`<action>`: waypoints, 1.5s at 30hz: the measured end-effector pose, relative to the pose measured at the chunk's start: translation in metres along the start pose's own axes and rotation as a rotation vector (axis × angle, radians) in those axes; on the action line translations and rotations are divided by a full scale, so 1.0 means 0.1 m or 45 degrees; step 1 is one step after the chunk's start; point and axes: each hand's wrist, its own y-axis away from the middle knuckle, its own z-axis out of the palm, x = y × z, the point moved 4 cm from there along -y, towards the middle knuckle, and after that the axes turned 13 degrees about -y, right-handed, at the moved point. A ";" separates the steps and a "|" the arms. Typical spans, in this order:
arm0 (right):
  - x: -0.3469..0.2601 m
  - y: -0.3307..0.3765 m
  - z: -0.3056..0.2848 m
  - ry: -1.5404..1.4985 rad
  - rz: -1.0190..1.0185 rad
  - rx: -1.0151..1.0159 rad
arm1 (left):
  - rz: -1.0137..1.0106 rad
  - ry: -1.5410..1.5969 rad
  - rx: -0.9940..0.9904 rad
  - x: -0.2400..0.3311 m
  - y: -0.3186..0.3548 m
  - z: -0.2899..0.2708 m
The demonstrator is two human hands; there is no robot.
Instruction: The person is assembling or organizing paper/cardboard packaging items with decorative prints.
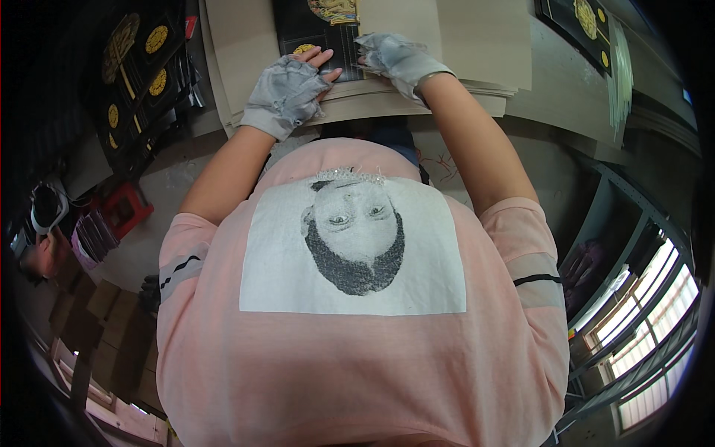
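Note:
A black printed sheet or cover (pixel 328 40) with gold designs lies at the top of the view, on a stack of pale grey-beige boards (pixel 417 93). My left hand (pixel 287 89), in a grey fingerless glove, rests on its lower left part with the fingers stretched out and apart. At the sheet's right edge is my right hand (pixel 395 61), in a similar glove. Its fingers are drawn together on that edge, and the fingertips are mostly hidden. The far end of the sheet is cut off by the frame.
More black and gold printed pieces (pixel 134 74) are piled on the left. Another black and gold stack (pixel 581 30) sits at the upper right, beside pale sheet edges (pixel 620 82). A red stool (pixel 126 208), cardboard boxes (pixel 112 320) and a grey metal frame (pixel 618 223) stand lower down.

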 end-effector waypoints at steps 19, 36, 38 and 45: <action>0.70 -0.41 0.12 -0.051 -0.108 0.131 | 0.028 0.061 -0.072 0.07 -0.24 -0.21; -0.09 0.02 -0.01 0.113 -0.148 0.100 | -0.165 0.035 0.160 0.12 -0.17 -0.11; -0.28 0.12 -0.08 0.306 -0.110 -0.002 | -0.192 0.050 0.174 0.12 -0.13 -0.08; 0.02 0.00 0.01 0.165 -0.184 0.088 | -0.156 0.037 0.236 0.14 -0.19 -0.13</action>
